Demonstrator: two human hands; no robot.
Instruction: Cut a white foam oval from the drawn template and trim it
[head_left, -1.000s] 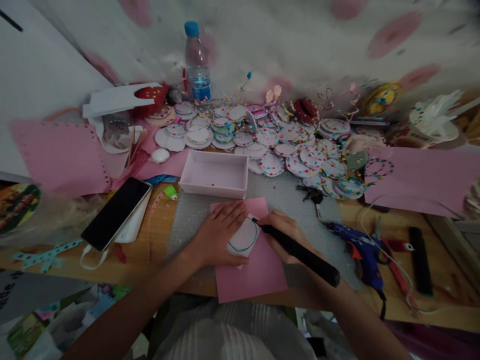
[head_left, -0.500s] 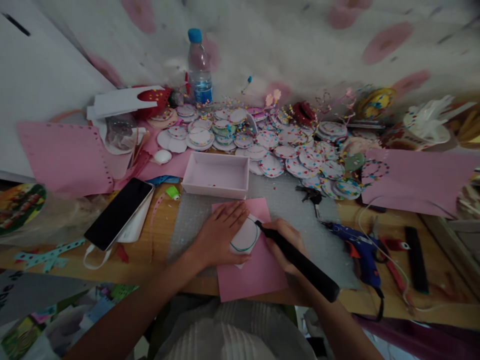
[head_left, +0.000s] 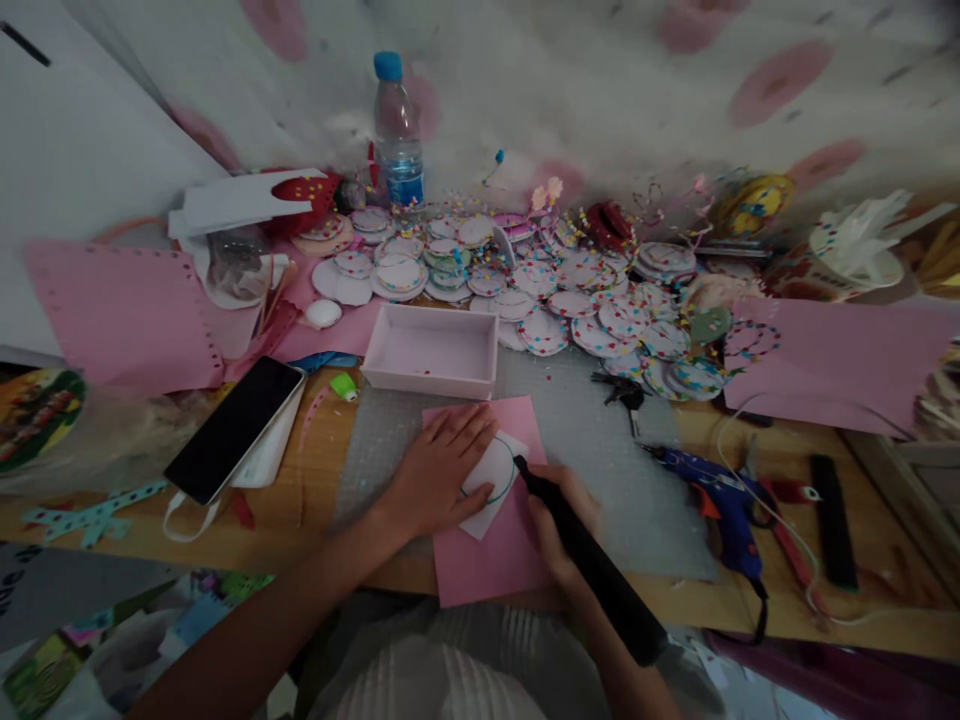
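Observation:
My left hand (head_left: 435, 470) lies flat, fingers spread, on a white paper piece (head_left: 495, 480) marked with a green circle line, which rests on a pink sheet (head_left: 495, 545) over a grey mat (head_left: 600, 440). My right hand (head_left: 562, 520) grips a thick black tool (head_left: 592, 565) like a pen, its tip touching the right edge of the green circle. A pink shallow box (head_left: 431, 350) stands just beyond the pink sheet.
Several round paper discs with coloured dots (head_left: 570, 290) cover the back of the table. A water bottle (head_left: 397, 135) stands behind them. A phone on a white case (head_left: 234, 425) lies left. A blue glue gun (head_left: 720, 495) and black bar (head_left: 832, 520) lie right.
My right hand and the black tool have slid down and toward me along the right side of the green circle. My left hand has stayed pressed on the paper.

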